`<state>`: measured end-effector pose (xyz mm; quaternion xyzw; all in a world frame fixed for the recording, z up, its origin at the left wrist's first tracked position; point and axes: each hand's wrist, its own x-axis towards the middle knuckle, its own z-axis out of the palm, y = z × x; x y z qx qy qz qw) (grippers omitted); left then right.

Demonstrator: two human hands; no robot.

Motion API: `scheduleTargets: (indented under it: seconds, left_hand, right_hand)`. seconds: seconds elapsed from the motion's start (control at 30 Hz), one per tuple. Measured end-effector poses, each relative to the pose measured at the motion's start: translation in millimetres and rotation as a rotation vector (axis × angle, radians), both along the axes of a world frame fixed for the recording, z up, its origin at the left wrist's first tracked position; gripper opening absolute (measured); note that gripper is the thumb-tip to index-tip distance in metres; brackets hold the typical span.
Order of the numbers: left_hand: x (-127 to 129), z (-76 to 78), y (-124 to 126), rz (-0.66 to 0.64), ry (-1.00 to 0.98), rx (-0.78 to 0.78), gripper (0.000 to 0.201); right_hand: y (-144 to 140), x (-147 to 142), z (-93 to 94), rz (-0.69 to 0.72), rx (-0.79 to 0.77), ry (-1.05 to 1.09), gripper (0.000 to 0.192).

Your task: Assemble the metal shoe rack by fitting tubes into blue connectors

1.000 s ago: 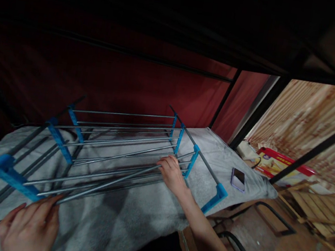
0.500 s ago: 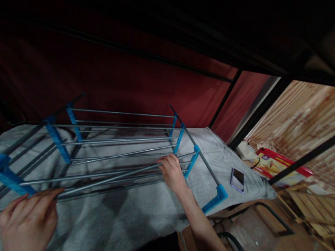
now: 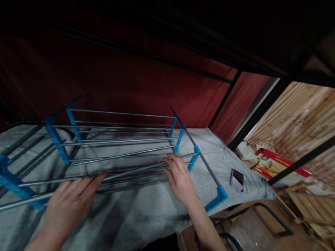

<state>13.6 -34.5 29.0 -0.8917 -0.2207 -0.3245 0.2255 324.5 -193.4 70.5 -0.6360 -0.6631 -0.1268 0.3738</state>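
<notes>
A rack of grey metal rods and blue plastic brackets lies on a grey cloth-covered surface. One loose-looking metal rod runs slantwise across the front of the rack, past the near left bracket and out of the left edge of view. My left hand is closed over this rod near its middle, palm down; the thumb is hidden. Farther right, my right hand has fingers and thumb bent around the rod's other part, close to the right-hand brackets. The rod's right end is hidden by that hand.
A phone lies on the grey cloth at right. Dark metal posts and a red wall stand behind. Beyond the right edge are a red-and-yellow box, wooden slats and a dark metal chair frame.
My left hand has moved right and away from me along the rod. The rod's left end has shifted left, out of view. My right hand has moved slightly right.
</notes>
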Motion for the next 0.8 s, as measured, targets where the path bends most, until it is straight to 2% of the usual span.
scheduleTargets:
  seconds: [0.07,0.17,0.27,0.33,0.43,0.53,0.67,0.8]
  left_hand:
    - [9.3,5.0,-0.6,0.011,-0.012,-0.001,0.040]
    - [21.2,12.2,1.5,-0.018,-0.005,0.020,0.037]
    - [31.0,17.1,6.2,-0.064,0.044,0.028,0.036]
    - [36.0,19.6,9.1,-0.066,0.057,0.047,0.037]
    - [40.3,23.8,11.8,-0.078,0.042,0.080,0.034]
    - [40.9,27.3,14.2,-0.099,0.037,0.070,0.032]
    - [39.5,26.9,19.8,-0.100,0.043,-0.011,0.033]
    - [38.9,23.6,23.7,-0.131,0.022,-0.037,0.035]
  right_hand:
    - [-24.5,11.6,20.9,-0.056,0.017,0.054,0.037]
    - [-49.6,54.6,49.4,-0.178,0.046,0.178,0.037]
    - [-49.5,110.7,58.1,-0.296,0.014,0.426,0.040]
    - [-38.4,139.6,51.0,-0.273,-0.081,0.688,0.041]
    - [-17.2,158.5,30.5,-0.109,-0.229,0.989,0.043]
    - [-1.6,156.6,12.3,-0.032,-0.263,1.003,0.042]
    - [5.6,151.3,1.3,-0.151,-0.151,0.977,0.044]
    - [6.0,152.7,-1.8,-0.148,-0.132,0.995,0.049]
